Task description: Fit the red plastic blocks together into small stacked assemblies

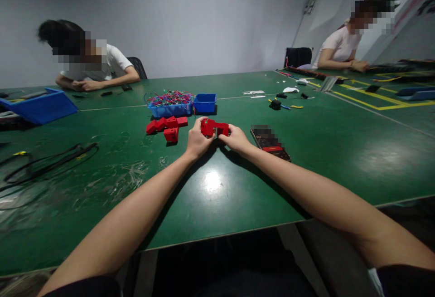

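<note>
My left hand point(198, 141) grips a small red plastic box point(207, 127) with a cut-out in its side. Pinched between the thumb and fingers of my right hand point(238, 139) is a second red plastic piece point(223, 129). The two pieces are close together above the table; whether they touch is hard to see. Left of my hands lie several red boxes point(171, 134). Behind them stands a blue bin point(172, 109) heaped with thin coloured wires point(175, 98). A smaller blue bin point(205, 103) stands beside it.
A phone point(270, 143) lies right of my hands on the green table point(210, 211). Black cables point(47, 163) and clear plastic film point(132, 174) lie left, near a large blue bin point(44, 106). Two people sit across the table. A black part with coloured leads point(276, 104) lies farther back.
</note>
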The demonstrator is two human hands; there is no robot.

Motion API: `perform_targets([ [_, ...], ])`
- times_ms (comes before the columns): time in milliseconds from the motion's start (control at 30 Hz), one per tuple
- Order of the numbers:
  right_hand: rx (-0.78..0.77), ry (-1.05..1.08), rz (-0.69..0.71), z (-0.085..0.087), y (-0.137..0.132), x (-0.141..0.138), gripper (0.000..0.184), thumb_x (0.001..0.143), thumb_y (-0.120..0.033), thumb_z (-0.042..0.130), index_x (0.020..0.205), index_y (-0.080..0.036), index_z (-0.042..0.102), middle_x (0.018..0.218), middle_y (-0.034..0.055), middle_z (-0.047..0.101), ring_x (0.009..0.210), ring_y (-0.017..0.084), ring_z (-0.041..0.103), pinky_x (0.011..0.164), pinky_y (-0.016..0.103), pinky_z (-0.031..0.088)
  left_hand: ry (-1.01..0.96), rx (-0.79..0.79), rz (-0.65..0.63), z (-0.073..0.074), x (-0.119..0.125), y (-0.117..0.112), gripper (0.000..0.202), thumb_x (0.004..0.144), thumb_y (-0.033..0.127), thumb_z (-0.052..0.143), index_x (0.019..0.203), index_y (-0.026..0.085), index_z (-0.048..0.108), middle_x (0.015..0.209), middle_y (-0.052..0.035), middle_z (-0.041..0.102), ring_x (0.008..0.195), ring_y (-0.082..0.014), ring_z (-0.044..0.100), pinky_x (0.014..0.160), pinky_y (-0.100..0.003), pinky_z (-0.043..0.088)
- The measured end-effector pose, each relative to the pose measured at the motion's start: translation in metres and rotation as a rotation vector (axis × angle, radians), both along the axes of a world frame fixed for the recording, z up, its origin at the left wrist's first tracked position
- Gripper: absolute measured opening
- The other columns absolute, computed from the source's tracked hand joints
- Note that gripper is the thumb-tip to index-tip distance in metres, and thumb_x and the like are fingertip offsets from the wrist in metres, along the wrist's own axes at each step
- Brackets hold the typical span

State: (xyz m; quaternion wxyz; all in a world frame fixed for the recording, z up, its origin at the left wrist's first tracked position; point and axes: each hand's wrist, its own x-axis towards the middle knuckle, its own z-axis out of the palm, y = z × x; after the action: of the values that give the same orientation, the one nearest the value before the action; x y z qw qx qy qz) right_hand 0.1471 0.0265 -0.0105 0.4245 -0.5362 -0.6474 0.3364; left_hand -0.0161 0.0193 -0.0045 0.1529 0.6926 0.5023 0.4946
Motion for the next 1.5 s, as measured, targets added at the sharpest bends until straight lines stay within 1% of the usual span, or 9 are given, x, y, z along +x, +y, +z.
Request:
perform_targets([
  [300,0.05,0.033,0.071,0.001,-0.003,0.0,0.036,0.07,-0.015,0.063,0.106,-0.017,0.061,0.094,0.0039,0.071,0.084,0.017,0.064,0.087,0.036,0.053,0.054,0.129,-0.127,0.004,0.005,-0.011,0.052,0.072,0.041,0.074,0.117,0.018,0.059,0.105,-0.0057,0.071,0.085,-0.0169,0.068,0.082,-0.03,0.055],
  [467,0.12,-0.029,0.111,-0.001,-0.003,0.002,0.044,0.065,-0.009,0.063,0.108,-0.018,0.06,0.099,0.0046,0.071,0.09,0.019,0.066,0.089,0.036,0.051,0.059,0.152,-0.182,0.002,0.002,-0.011,0.06,0.069,0.051,0.078,0.116,0.018,0.062,0.109,-0.0085,0.072,0.094,-0.0206,0.069,0.09,-0.033,0.054],
  [667,0.137,-0.008,0.199,-0.002,-0.003,0.004,0.048,0.063,-0.016,0.073,0.109,-0.019,0.06,0.101,0.0039,0.072,0.092,0.02,0.066,0.089,0.035,0.051,0.103,0.091,-0.25,0.002,-0.002,-0.007,0.072,0.064,0.061,0.081,0.119,0.018,0.063,0.11,-0.0099,0.072,0.097,-0.0243,0.069,0.091,-0.037,0.054],
  [767,0.138,-0.008,0.185,-0.002,-0.004,0.004,0.043,0.063,-0.015,0.071,0.105,-0.019,0.062,0.097,0.0018,0.071,0.087,0.018,0.065,0.086,0.033,0.05,0.131,0.115,-0.289,0.001,-0.003,-0.006,0.074,0.065,0.062,0.081,0.122,0.018,0.062,0.107,-0.0101,0.071,0.096,-0.0245,0.069,0.089,-0.036,0.054],
  [900,0.149,-0.018,0.177,0.0,-0.005,0.004,0.033,0.069,-0.022,0.068,0.101,-0.018,0.062,0.097,0.0034,0.071,0.087,0.019,0.064,0.083,0.033,0.049,0.299,0.208,-0.332,0.003,-0.003,-0.009,0.081,0.067,0.066,0.077,0.128,0.016,0.059,0.104,-0.0104,0.068,0.096,-0.0265,0.068,0.088,-0.038,0.055],
  [1033,0.16,0.003,0.227,0.0,-0.005,0.006,0.032,0.07,-0.026,0.068,0.1,-0.018,0.061,0.098,0.0034,0.071,0.088,0.019,0.063,0.083,0.033,0.048,0.423,0.249,-0.305,0.005,-0.003,-0.011,0.084,0.072,0.066,0.073,0.136,0.015,0.053,0.106,-0.013,0.065,0.097,-0.0285,0.068,0.09,-0.039,0.055],
  [1200,0.136,0.043,0.226,-0.001,-0.003,0.006,0.035,0.067,-0.027,0.071,0.099,-0.018,0.062,0.093,0.0023,0.071,0.085,0.019,0.062,0.082,0.032,0.048,0.458,0.229,-0.267,0.005,0.0,-0.014,0.079,0.077,0.057,0.07,0.141,0.017,0.046,0.114,-0.0136,0.065,0.104,-0.0284,0.067,0.094,-0.039,0.054],
  [1367,0.105,0.041,0.151,0.0,-0.003,0.002,0.028,0.069,-0.019,0.066,0.096,-0.018,0.063,0.089,0.0013,0.071,0.084,0.018,0.063,0.083,0.032,0.049,0.287,0.171,-0.199,0.007,0.006,-0.02,0.064,0.08,0.047,0.065,0.135,0.02,0.048,0.123,-0.0112,0.065,0.104,-0.0242,0.067,0.095,-0.036,0.052],
  [1500,0.078,-0.019,0.073,0.004,-0.005,-0.001,0.021,0.074,-0.02,0.062,0.095,-0.017,0.065,0.087,0.0034,0.07,0.079,0.017,0.062,0.08,0.032,0.05,0.104,0.104,-0.083,0.009,0.009,-0.019,0.05,0.079,0.046,0.064,0.12,0.02,0.054,0.105,-0.0051,0.07,0.085,-0.0189,0.068,0.083,-0.031,0.054],
])
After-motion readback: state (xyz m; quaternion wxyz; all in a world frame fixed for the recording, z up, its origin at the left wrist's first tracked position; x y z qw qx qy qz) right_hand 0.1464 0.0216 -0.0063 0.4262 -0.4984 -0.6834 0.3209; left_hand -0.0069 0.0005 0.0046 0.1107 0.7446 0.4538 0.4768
